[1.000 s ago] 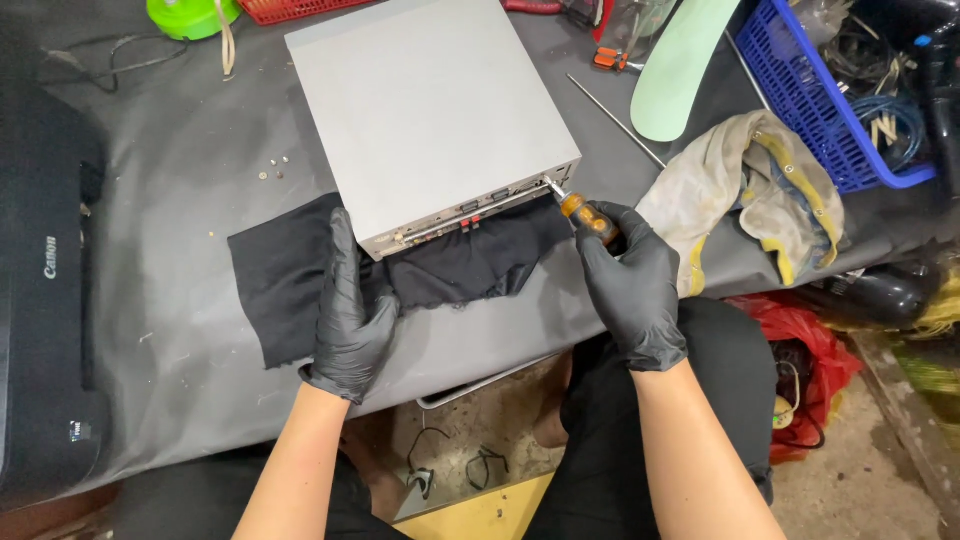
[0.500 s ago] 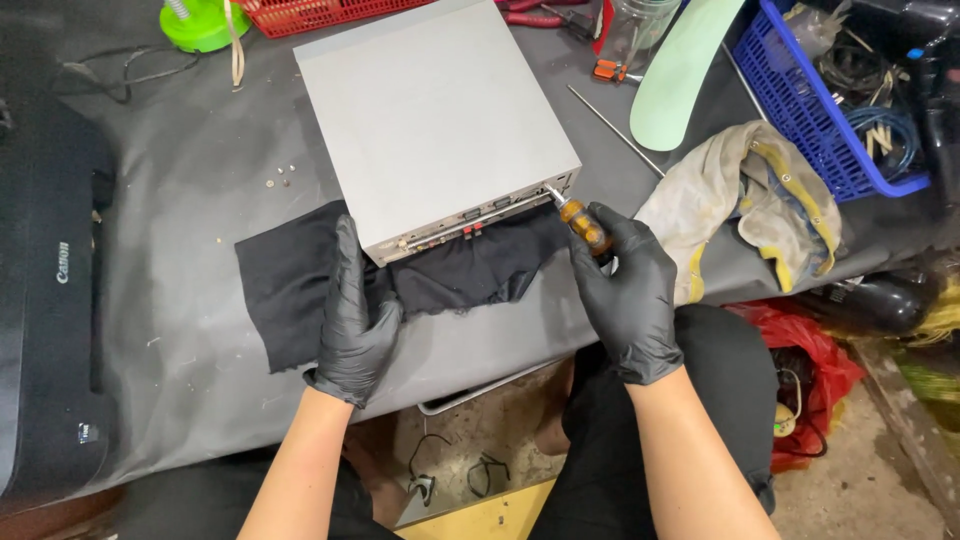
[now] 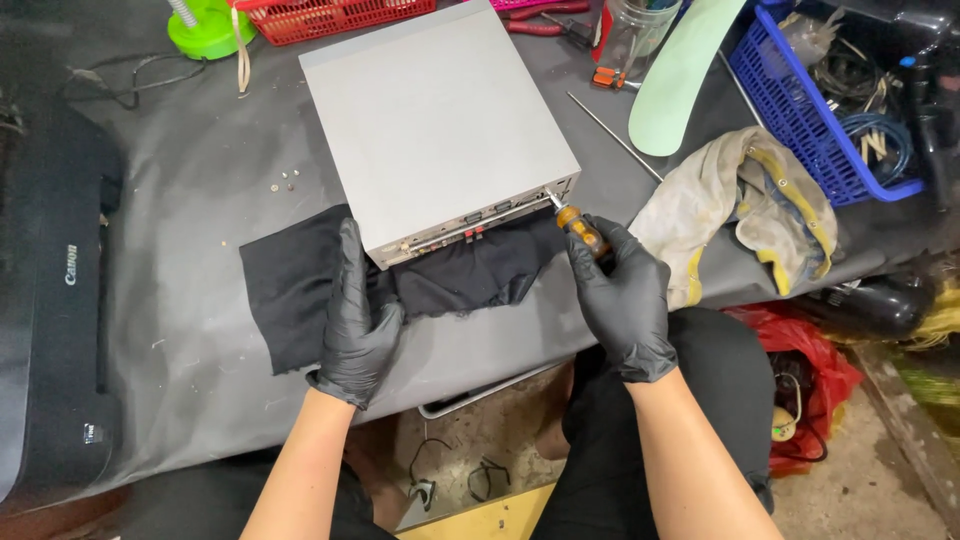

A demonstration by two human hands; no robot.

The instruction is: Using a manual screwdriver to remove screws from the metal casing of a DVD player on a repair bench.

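Observation:
A grey metal box-shaped device (image 3: 435,120) lies on a black cloth (image 3: 290,290) on the dark table. Its near face with small ports points toward me. My right hand (image 3: 625,300), in a black glove, grips a screwdriver (image 3: 580,228) with an amber handle, its tip against the device's near right corner. My left hand (image 3: 355,320), also black-gloved, rests flat on the cloth with its fingertips against the device's near left corner.
A black printer (image 3: 55,300) sits at the left. A dirty rag (image 3: 745,200) and a blue basket (image 3: 820,110) of cables lie at the right. A red basket (image 3: 330,15), a green object (image 3: 205,30), a pale green blade (image 3: 675,75) and a thin rod (image 3: 615,135) are behind.
The view has shifted slightly; both hands and the screwdriver stay at the device's near corners with no clear movement.

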